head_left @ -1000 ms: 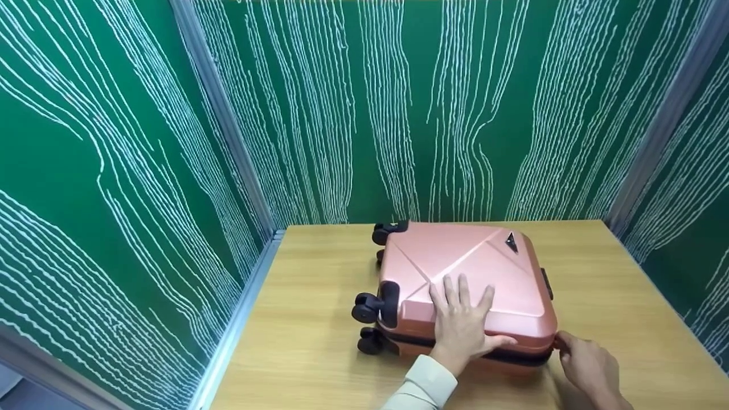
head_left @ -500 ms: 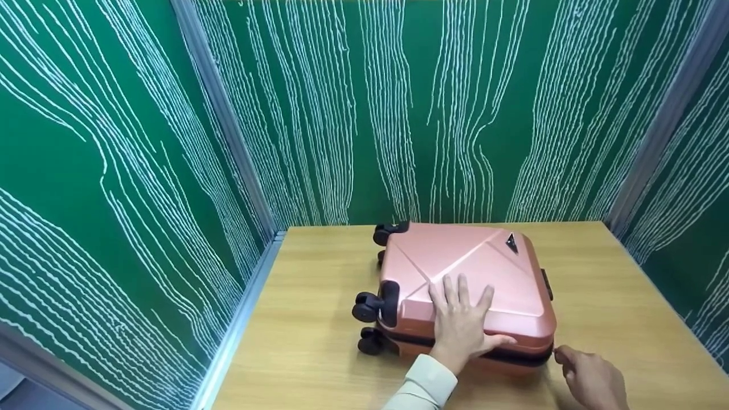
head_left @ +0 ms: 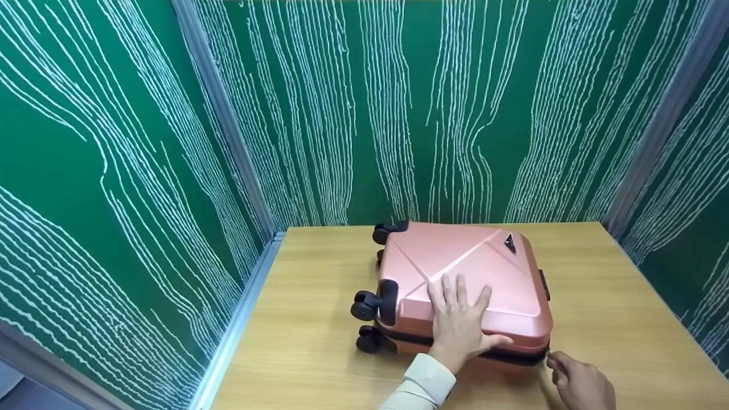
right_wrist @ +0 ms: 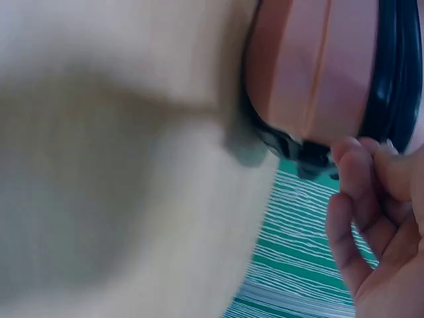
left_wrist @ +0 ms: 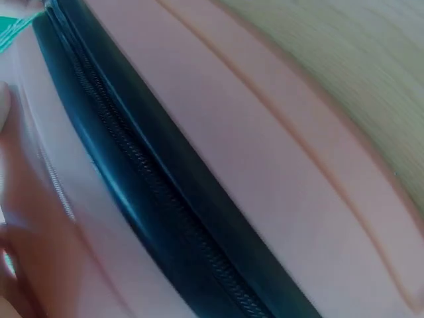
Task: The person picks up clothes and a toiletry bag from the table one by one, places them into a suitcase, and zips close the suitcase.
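A pink hard-shell suitcase [head_left: 461, 256] lies flat on the wooden table, its black wheels [head_left: 365, 306] pointing left. Across its top near the front edge, my left hand [head_left: 458, 327] rests with fingers spread and thumb out to the right. At the near right corner, my right hand [head_left: 582, 380] pinches a small zipper pull [right_wrist: 389, 143] between thumb and forefinger; the fingers hide most of it. A black-trimmed zipper [left_wrist: 152, 175] runs along the suitcase's side in the left wrist view, its teeth meshed there. The suitcase's underside is hidden.
The light wooden tabletop [head_left: 307, 285] extends around the suitcase. Green panels [head_left: 376, 114] with white wavy lines enclose the back and sides, joined by grey metal posts [head_left: 228, 114]. A black side handle [head_left: 545, 285] sticks out on the suitcase's right.
My right hand has moved nearer to me and slightly left around the suitcase's near right corner. The left hand stays spread on the top, and the suitcase has barely shifted.
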### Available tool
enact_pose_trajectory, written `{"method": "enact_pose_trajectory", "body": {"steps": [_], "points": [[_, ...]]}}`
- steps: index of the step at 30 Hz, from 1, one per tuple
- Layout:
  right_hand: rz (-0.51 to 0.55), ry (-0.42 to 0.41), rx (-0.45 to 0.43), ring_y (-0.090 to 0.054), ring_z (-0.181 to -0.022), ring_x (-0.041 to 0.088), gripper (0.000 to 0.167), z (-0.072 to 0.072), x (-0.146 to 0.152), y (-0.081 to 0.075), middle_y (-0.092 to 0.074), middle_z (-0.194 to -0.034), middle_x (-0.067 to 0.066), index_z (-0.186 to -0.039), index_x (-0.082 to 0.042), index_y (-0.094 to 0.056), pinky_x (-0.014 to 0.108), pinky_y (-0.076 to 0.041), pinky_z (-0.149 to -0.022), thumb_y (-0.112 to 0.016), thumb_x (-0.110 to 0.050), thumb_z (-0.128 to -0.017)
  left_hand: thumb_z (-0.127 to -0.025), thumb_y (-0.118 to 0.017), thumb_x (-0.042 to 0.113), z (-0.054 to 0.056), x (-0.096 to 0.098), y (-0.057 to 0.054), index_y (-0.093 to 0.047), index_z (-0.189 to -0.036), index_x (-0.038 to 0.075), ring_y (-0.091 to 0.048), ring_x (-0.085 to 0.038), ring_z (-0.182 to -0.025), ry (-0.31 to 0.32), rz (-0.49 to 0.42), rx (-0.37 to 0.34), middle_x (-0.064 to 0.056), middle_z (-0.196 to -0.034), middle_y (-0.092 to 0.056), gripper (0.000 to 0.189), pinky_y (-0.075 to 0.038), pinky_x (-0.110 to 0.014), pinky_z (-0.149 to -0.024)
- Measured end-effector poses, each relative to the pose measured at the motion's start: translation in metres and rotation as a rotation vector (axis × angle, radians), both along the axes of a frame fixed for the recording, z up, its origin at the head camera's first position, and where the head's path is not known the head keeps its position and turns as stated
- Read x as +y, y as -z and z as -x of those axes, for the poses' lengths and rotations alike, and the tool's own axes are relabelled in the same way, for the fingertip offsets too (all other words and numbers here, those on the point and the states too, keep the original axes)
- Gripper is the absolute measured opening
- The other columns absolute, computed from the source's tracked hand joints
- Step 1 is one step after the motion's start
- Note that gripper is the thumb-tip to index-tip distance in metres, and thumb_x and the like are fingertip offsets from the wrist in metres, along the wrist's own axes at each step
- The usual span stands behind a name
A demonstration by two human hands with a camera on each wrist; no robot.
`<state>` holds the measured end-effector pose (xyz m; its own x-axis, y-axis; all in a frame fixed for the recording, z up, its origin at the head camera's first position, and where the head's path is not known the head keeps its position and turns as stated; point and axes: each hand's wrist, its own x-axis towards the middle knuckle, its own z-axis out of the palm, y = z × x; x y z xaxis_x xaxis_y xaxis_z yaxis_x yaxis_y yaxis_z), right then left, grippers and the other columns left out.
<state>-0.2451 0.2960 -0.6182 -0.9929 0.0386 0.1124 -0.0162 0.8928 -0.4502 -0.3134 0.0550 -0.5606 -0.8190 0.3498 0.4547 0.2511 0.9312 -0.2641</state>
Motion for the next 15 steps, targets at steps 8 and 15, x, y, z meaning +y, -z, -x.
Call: {"method": "enact_pose_trajectory", "body": {"steps": [8, 15], "points": [[0.086, 0.085, -0.079, -0.057, -0.068, 0.018, 0.024, 0.001, 0.004, 0.001, -0.061, -0.069, -0.006, -0.103, -0.02, -0.069, 0.038, -0.04, -0.057, -0.049, -0.032, -0.105, -0.072, -0.049, 0.096, 0.004, -0.027, -0.008, -0.03, -0.157, 0.043, -0.038, -0.029, -0.151, 0.085, -0.031, -0.15, -0.003, -0.164, -0.038, 0.102, -0.031, -0.057, -0.12], [0.111, 0.083, -0.129, -0.055, -0.068, 0.017, 0.026, 0.007, 0.005, -0.002, -0.061, -0.07, -0.005, -0.101, -0.02, -0.069, 0.035, -0.036, -0.058, -0.047, -0.033, -0.105, -0.057, -0.066, 0.094, 0.004, -0.084, -0.008, -0.039, -0.156, 0.025, -0.033, -0.031, -0.153, -0.068, -0.356, -0.189, -0.013, -0.164, -0.036, 0.123, -0.028, -0.055, -0.123]]}}
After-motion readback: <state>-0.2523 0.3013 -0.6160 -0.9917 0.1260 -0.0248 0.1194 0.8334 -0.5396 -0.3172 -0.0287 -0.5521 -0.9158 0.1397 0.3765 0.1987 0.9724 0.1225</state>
